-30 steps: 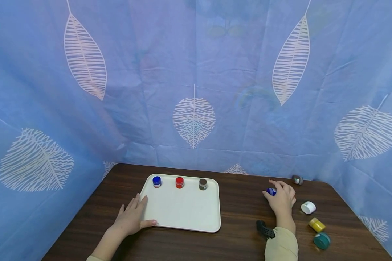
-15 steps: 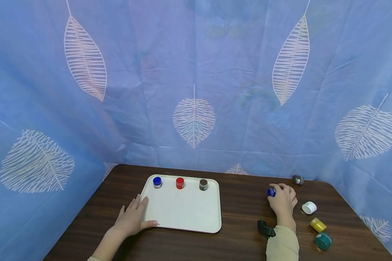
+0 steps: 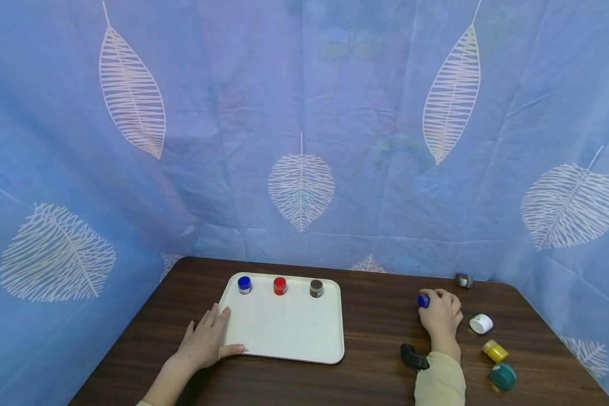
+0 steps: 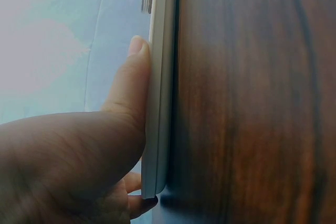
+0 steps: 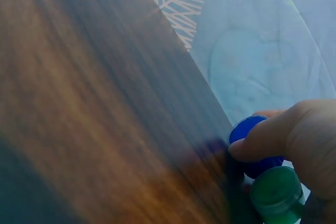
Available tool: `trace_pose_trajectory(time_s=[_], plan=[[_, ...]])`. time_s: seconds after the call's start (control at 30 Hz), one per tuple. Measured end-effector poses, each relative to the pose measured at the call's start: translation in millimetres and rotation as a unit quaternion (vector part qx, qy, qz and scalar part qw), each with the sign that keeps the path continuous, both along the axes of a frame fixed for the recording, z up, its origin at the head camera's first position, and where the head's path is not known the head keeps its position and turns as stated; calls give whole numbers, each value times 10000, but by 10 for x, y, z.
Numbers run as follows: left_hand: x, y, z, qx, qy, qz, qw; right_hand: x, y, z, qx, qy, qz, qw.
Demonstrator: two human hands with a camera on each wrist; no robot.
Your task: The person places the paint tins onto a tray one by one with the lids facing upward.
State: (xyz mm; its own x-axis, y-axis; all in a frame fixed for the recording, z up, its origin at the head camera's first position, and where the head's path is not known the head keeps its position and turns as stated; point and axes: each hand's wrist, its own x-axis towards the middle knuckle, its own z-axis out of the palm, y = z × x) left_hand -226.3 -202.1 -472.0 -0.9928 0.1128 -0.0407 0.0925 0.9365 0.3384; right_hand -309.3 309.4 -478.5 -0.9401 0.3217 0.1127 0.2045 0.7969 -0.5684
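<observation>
My left hand (image 3: 203,339) rests with spread fingers at the left side and near-left corner of the white tray (image 3: 284,330). In the left wrist view its thumb (image 4: 128,82) lies along the rim. At the right of the table my right hand (image 3: 440,316) pinches a small jar with a blue lid (image 3: 423,300), tipped so its lid faces left. The right wrist view shows the thumb across that blue lid (image 5: 247,129). Along the tray's far side stand a blue jar (image 3: 244,285), a red jar (image 3: 279,286) and a dark brown jar (image 3: 316,288).
To the right of my right hand lie a brown jar (image 3: 463,280), a white jar (image 3: 481,323), a yellow jar (image 3: 494,351) and a green jar (image 3: 503,375) on the dark wooden table (image 3: 365,338). A blue leaf-patterned cloth (image 3: 385,197) hangs behind.
The fingers of my right hand have closed in on the blue-lidded jar, which has turned so its lid faces left. My left hand and the tray have stayed in place.
</observation>
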Motion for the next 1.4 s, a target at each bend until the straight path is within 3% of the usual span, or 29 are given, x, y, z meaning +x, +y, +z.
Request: trace_pose_trajectory(time_s=[0.3, 0.67, 1.13, 1.4], plan=[[5, 0, 4, 18, 57, -21, 10000, 63, 22, 52, -3, -237, 80, 9997], [16, 9, 22, 43, 83, -40, 9999, 80, 49, 37, -89, -108, 29, 9999], [-1, 10, 9, 44, -39, 12, 10000, 47, -24, 25, -101, 359, -328, 9988], [-2, 3, -12, 45, -38, 7, 10000, 14, -119, 2, 14, 621, -264, 9977]])
